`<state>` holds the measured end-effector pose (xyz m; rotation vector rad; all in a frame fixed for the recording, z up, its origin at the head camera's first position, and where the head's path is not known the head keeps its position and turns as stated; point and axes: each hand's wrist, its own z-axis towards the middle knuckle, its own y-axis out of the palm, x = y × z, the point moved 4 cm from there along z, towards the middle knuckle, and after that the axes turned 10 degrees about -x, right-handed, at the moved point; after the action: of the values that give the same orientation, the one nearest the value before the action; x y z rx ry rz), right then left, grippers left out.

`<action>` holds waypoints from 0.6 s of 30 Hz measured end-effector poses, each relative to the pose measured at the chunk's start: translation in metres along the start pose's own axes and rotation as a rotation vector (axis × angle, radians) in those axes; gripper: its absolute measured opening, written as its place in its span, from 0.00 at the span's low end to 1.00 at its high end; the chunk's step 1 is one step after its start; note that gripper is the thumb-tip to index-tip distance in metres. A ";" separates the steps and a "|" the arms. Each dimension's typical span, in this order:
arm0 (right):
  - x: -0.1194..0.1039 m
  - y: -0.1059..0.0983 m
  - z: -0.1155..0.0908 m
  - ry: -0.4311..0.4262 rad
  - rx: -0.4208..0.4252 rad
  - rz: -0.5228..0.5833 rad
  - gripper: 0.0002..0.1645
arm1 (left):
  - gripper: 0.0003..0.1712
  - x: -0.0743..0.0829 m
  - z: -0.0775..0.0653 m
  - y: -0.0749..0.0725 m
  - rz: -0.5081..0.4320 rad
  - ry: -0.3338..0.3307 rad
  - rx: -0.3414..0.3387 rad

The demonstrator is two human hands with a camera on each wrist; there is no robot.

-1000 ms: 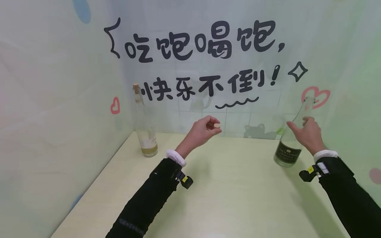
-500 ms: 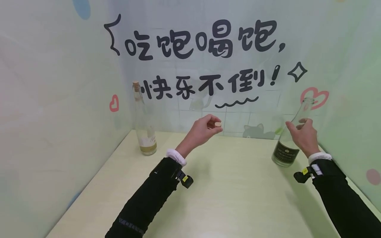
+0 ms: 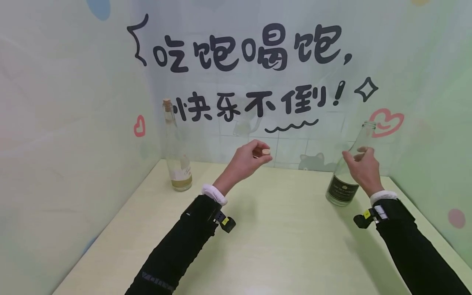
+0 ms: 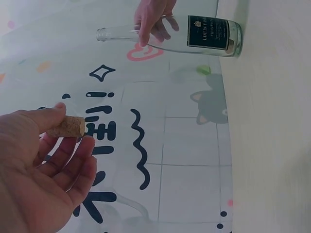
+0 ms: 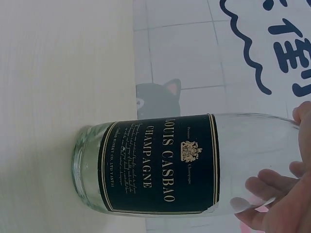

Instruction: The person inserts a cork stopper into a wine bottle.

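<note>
My left hand (image 3: 245, 162) pinches a small cork (image 4: 72, 127) between thumb and fingertips, held up above the table's back part. In the left wrist view the cork lies lengthwise, one end pointing away from the palm. My right hand (image 3: 363, 170) grips a clear glass champagne bottle (image 3: 343, 189) around its upper body, below the neck. The bottle has a black label and an uncorked mouth, and leans slightly to the right in the head view. Its base is at the tabletop; whether it is touching, I cannot tell. The two hands are well apart.
A second clear bottle (image 3: 180, 177), with a cork stopper (image 3: 167, 103) and a white and gold label, stands at the back left of the pale table (image 3: 280, 246). Printed wall sheets rise behind the table and along both sides.
My right hand has moved left with the champagne bottle, bringing it nearer to the left hand. The left hand holds the cork at nearly the same spot. The view has shifted slightly.
</note>
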<state>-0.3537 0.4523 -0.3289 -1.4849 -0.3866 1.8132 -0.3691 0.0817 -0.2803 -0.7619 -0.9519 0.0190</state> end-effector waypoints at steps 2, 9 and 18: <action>-0.004 0.004 -0.001 -0.019 -0.004 -0.002 0.49 | 0.17 0.000 0.000 -0.001 -0.002 0.000 0.003; -0.019 0.021 -0.006 -0.063 -0.018 0.014 0.46 | 0.17 0.003 -0.001 -0.006 0.006 -0.009 0.012; -0.033 0.034 -0.007 -0.075 -0.042 0.022 0.46 | 0.17 0.014 0.002 -0.008 -0.012 0.009 0.012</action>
<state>-0.3579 0.4045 -0.3291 -1.4574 -0.4500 1.8930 -0.3645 0.0817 -0.2648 -0.7448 -0.9471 0.0107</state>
